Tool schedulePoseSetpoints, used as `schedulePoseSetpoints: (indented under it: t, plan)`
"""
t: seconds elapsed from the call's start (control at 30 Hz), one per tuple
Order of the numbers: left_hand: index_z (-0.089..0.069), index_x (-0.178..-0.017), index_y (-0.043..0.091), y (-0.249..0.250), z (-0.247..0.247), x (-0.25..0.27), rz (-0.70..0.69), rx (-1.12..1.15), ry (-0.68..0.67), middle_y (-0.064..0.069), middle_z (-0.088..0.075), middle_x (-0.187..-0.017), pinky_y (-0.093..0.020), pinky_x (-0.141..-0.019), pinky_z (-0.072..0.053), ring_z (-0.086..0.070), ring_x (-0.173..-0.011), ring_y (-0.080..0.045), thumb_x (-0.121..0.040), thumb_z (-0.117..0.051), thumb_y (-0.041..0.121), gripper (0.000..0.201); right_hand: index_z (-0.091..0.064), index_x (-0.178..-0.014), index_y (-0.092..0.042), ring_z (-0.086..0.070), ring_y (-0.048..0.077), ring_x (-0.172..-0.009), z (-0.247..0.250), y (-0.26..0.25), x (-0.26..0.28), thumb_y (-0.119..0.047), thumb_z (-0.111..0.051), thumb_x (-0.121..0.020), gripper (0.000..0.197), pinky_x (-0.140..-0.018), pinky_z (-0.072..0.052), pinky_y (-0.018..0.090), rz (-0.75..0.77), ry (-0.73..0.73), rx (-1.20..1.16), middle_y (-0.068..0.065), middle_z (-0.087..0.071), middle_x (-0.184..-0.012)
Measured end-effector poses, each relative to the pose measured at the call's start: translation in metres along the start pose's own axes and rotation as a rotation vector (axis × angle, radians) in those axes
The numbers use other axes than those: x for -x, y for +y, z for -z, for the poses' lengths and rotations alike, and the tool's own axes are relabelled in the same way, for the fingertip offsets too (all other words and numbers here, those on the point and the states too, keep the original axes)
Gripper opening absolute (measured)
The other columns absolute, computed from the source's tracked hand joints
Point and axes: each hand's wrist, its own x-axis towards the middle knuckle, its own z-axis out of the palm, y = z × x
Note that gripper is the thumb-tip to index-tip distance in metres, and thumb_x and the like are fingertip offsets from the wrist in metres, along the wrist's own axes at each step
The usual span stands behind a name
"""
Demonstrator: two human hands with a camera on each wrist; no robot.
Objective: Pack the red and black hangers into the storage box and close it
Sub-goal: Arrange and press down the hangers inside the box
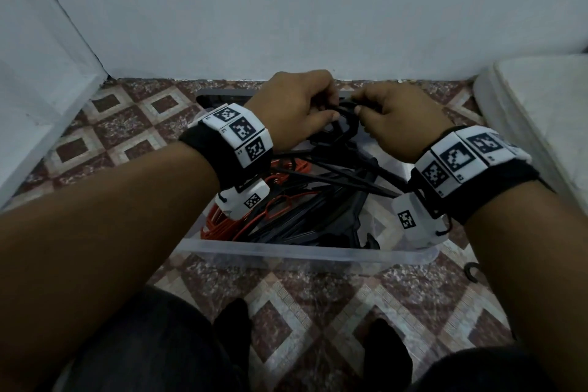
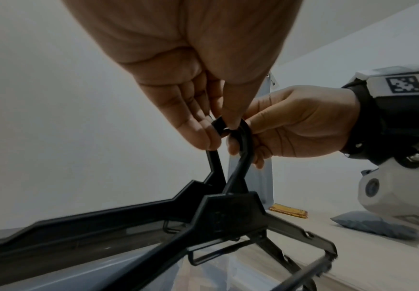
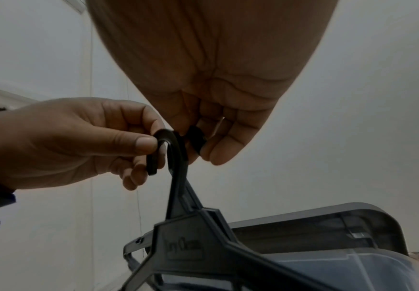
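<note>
A clear storage box stands on the floor and holds red hangers and a pile of black hangers. Above its far end, both hands hold two black hangers by their hooks, which lie close together. My left hand pinches one hook between thumb and fingers. My right hand grips the other hook. Both hanger bodies hang down toward the box. The dark grey lid stands behind the box, against the wall.
A white wall runs close behind the box. A white padded edge borders the right side, and a white panel the left. A small black hook lies on the patterned tile floor at the right. My knees and feet are in front of the box.
</note>
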Motion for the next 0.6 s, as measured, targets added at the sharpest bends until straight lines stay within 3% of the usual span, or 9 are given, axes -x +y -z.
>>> schedulePoseSetpoints:
  t: [0.1, 0.2, 0.3, 0.4, 0.5, 0.6]
  plan:
    - [-0.065, -0.1, 0.024, -0.001, 0.002, 0.001, 0.025, 0.041, -0.003, 0.014, -0.064, -0.072, -0.015, -0.065, -0.046, -0.061, -0.069, 0.0, -0.089, -0.068, 0.032, 0.013, -0.069, -0.118, -0.019, -0.052, 0.005, -0.07, 0.0, 0.001, 0.0, -0.018, -0.051, -0.099, 0.026, -0.058, -0.034, 0.016, 0.005, -0.032, -0.02, -0.015, -0.056, -0.077]
    - [-0.066, -0.099, 0.026, -0.002, 0.002, 0.003, 0.056, 0.076, -0.001, 0.011, -0.068, -0.074, -0.018, -0.067, -0.051, -0.064, -0.068, 0.0, -0.09, -0.067, 0.031, 0.011, -0.071, -0.113, -0.021, -0.05, -0.006, -0.066, -0.001, 0.002, 0.0, -0.017, -0.052, -0.098, 0.024, -0.058, -0.034, 0.01, 0.002, -0.029, -0.051, -0.023, -0.053, -0.072]
    - [-0.066, -0.098, 0.026, -0.003, -0.001, 0.004, 0.069, 0.088, -0.005, 0.012, -0.068, -0.073, -0.009, -0.063, -0.046, -0.063, -0.067, 0.001, -0.089, -0.067, 0.032, 0.01, -0.071, -0.116, -0.02, -0.053, 0.007, -0.072, -0.003, 0.002, 0.001, -0.016, -0.052, -0.098, 0.026, -0.063, -0.035, 0.02, 0.0, -0.035, -0.047, -0.019, -0.052, -0.074]
    - [-0.067, -0.099, 0.027, -0.006, -0.003, 0.002, 0.046, 0.054, -0.008, 0.013, -0.064, -0.074, -0.004, -0.06, -0.038, -0.059, -0.068, -0.001, -0.089, -0.067, 0.03, 0.011, -0.071, -0.113, -0.019, -0.051, 0.006, -0.07, -0.005, 0.004, -0.001, -0.019, -0.051, -0.099, 0.025, -0.064, -0.034, 0.02, -0.044, 0.022, -0.016, -0.014, -0.058, -0.076]
    - [-0.067, -0.105, 0.026, -0.011, -0.004, 0.002, 0.021, -0.018, -0.064, 0.012, -0.066, -0.085, -0.018, -0.067, -0.039, -0.057, -0.073, -0.005, -0.091, -0.062, 0.026, 0.015, -0.072, -0.109, -0.017, -0.059, 0.013, -0.078, -0.004, 0.007, -0.003, -0.02, -0.053, -0.098, 0.022, -0.071, -0.04, 0.021, -0.082, 0.086, 0.006, -0.002, -0.073, -0.096]
    - [-0.067, -0.108, 0.025, -0.02, -0.003, 0.003, 0.033, -0.095, -0.14, 0.011, -0.062, -0.087, -0.02, -0.062, -0.033, -0.049, -0.07, -0.003, -0.093, -0.057, 0.024, 0.018, -0.071, -0.108, -0.017, -0.065, 0.023, -0.091, -0.003, 0.01, -0.003, -0.024, -0.056, -0.097, 0.02, -0.079, -0.046, 0.027, -0.107, 0.149, 0.002, 0.004, -0.074, -0.1]
